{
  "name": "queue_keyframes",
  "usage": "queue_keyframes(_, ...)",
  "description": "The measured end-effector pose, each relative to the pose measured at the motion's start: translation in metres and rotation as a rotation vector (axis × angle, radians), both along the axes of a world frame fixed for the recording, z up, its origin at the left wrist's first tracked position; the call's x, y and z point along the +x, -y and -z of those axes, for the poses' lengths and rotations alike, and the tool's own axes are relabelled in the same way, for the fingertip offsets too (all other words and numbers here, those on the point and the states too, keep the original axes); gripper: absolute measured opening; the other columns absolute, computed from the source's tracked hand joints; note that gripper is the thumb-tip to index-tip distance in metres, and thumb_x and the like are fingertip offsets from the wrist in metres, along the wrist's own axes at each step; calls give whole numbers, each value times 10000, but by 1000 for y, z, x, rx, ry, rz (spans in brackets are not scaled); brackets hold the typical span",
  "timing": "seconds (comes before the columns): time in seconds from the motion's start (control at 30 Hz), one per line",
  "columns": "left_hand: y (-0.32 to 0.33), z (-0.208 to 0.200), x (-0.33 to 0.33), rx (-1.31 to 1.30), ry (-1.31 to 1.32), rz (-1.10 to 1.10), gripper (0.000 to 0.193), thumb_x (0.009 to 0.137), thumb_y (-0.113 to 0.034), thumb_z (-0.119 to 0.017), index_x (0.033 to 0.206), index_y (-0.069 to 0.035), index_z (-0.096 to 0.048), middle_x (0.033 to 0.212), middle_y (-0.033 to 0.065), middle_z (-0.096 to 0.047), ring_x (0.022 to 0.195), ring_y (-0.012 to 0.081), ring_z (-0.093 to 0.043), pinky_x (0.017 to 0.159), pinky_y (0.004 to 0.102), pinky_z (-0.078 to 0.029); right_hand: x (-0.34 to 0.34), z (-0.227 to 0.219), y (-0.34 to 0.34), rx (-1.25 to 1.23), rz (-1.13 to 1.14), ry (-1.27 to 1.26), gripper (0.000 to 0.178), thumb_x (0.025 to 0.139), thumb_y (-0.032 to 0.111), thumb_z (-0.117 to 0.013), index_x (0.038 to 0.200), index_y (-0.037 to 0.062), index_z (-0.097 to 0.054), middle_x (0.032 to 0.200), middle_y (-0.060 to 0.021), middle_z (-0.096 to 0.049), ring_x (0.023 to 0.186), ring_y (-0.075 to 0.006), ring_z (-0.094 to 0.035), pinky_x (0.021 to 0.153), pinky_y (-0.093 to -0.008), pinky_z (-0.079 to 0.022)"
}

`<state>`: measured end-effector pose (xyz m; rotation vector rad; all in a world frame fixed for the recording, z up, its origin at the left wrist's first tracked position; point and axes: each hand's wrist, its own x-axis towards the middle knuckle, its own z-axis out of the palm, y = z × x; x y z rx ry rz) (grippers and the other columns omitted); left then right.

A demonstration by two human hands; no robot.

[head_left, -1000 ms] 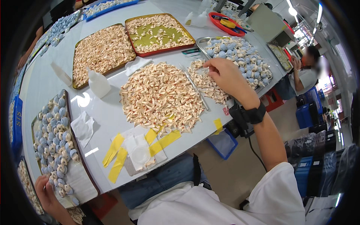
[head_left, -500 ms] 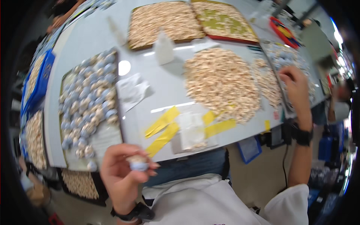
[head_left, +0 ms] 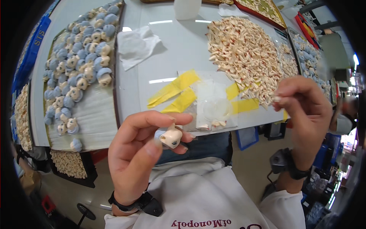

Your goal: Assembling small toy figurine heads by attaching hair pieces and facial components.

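My left hand (head_left: 133, 156) holds a small doll head (head_left: 171, 138) between thumb and fingers, in front of the table's near edge. The head has a cream face with a painted eye, a blue back and a pointed bit sticking up. In my right hand (head_left: 307, 108), thumb and forefinger pinch a tiny cream piece (head_left: 276, 99). That hand is at the near right edge of a heap of small pointed cream pieces (head_left: 244, 53), some with reddish tips. Between my hands, a white pad (head_left: 206, 87) with a clear round patch lies on the table, beside yellow tape strips (head_left: 173, 88).
A tray (head_left: 89, 137) at left carries many blue-and-cream heads. A crumpled white tissue (head_left: 137, 45) and a whitish translucent container (head_left: 187, 8) stand farther back. Trays of cream pieces line the far edge. More blue parts (head_left: 309, 57) are at right, near a red bin (head_left: 306, 30).
My right hand has come in from the far right to the heap's near edge and now pinches a cream piece. My left hand has moved up and right, turning the head face outward.
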<state>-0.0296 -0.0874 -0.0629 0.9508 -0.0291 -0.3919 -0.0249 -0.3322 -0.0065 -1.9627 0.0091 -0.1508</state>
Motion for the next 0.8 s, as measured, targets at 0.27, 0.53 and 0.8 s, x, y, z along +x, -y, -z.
queue_keyframes(0.27, 2, 7, -11, 295, 36, -181, 524, 704, -371, -748, 981, 0, -502, 933, 123, -557, 690, 132, -567, 513, 179, -416, 15, 19, -31, -493, -233, 162, 166, 611, -98, -644, 733, 6, -602, 789, -62, -514, 717, -152, -504, 643, -244, -394)
queue_keyframes(0.53, 7, 11, -9, 179, 117, -208, 525, 704, -307, -761, 1043, -25, -474, 933, 130, -569, 713, 162, -586, 525, 183, -433, 20, 17, -44, -576, -188, 206, 179, 556, -86, -670, 688, 18, -609, 739, -39, -494, 699, -159, -496, 615, -249, -380)
queue_keyframes(0.8, 14, 14, -10, 65, 170, -108, 493, 698, -273, -770, 1006, -23, -478, 928, 141, -559, 656, 173, -590, 488, 206, -447, 16, 11, -39, -663, -245, 213, 192, 549, -95, -657, 695, 21, -609, 734, -44, -497, 706, -175, -499, 616, -258, -384)
